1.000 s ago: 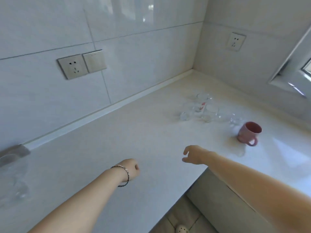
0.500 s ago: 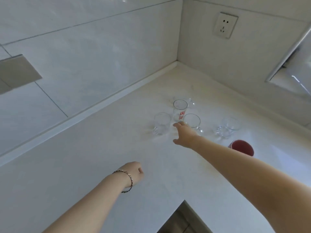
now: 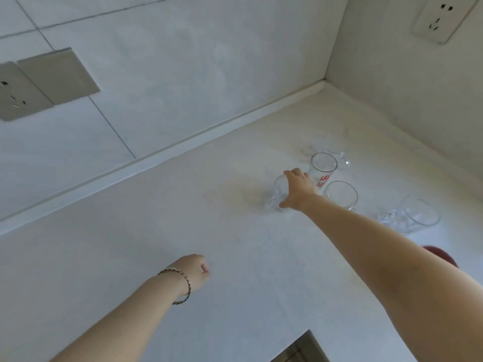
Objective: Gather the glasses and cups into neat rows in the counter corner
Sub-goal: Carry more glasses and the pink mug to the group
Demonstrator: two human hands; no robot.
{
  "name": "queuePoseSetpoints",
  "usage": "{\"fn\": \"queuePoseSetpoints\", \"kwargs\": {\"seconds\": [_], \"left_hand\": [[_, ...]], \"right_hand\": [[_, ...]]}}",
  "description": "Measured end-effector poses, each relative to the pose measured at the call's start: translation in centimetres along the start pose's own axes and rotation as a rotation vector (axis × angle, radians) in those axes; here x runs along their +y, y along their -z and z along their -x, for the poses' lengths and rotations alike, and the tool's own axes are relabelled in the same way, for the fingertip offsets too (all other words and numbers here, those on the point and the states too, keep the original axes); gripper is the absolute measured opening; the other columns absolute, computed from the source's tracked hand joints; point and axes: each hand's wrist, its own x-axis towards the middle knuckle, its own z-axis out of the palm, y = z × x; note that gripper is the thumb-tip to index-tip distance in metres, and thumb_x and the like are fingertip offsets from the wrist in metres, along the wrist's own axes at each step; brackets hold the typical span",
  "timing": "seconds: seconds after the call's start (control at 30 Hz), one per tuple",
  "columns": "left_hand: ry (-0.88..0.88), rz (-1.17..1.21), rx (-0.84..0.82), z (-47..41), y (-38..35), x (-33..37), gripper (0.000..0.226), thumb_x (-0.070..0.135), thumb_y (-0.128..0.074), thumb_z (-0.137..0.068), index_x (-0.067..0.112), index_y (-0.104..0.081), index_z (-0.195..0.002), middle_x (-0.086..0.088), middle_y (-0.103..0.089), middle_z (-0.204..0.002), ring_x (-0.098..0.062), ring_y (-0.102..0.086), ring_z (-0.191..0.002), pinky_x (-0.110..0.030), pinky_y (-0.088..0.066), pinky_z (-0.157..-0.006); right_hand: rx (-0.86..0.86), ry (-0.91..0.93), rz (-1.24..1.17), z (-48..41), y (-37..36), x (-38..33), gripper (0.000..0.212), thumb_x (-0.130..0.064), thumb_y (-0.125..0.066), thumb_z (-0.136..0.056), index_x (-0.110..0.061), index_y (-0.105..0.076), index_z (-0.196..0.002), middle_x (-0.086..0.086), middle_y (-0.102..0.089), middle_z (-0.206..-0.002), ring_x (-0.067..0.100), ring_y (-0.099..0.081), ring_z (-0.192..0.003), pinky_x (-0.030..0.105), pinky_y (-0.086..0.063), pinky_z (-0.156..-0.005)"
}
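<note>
Left arm (image 3: pixel 125 317) and right arm (image 3: pixel 392 257) in shot, both bare right out to the frame edge, at 7 o'clock and 4 o'clock. On the left wrist (image 3: pixel 172 283) there's one thin bracelet (image 3: pixel 188 284): a twisted cord, dark strands flecked with pale, lying just behind the left hand (image 3: pixel 194 269). Its 6 o'clock side sags off the wrist in a small loop. The right hand (image 3: pixel 298 190) is bare
</note>
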Motion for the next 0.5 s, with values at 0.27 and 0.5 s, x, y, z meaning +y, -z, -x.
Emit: {"fn": "queuePoseSetpoints", "kwargs": {"seconds": [0.27,0.5], "left_hand": [[0.110,0.075,0.017,3.8,-0.8,-5.5,0.017,0.022,-0.040,-0.093,0.022,-0.055,-0.098,0.000,-0.057,-0.115,-0.016,-0.052,-0.102,-0.022,-0.039,-0.086],[0.227,0.188,0.074,11.2,-2.6,-15.5,0.026,0.022,-0.039,-0.094,0.016,-0.057,-0.111,-0.002,-0.055,-0.130,-0.018,-0.052,-0.119,-0.021,-0.039,-0.092]], "right_hand": [[-0.053,0.243,0.096,6.1,-0.7,-5.1,0.091,-0.027,-0.078,-0.070,-0.020,-0.028,-0.146,-0.003,-0.035,-0.143,0.021,-0.035,-0.131,0.033,-0.041,-0.100],[-0.133,0.449,0.118,14.3,-5.0,-17.4,0.090,-0.028,-0.076,-0.072,-0.023,-0.027,-0.146,-0.006,-0.033,-0.144,0.019,-0.032,-0.133,0.031,-0.037,-0.104]]}}
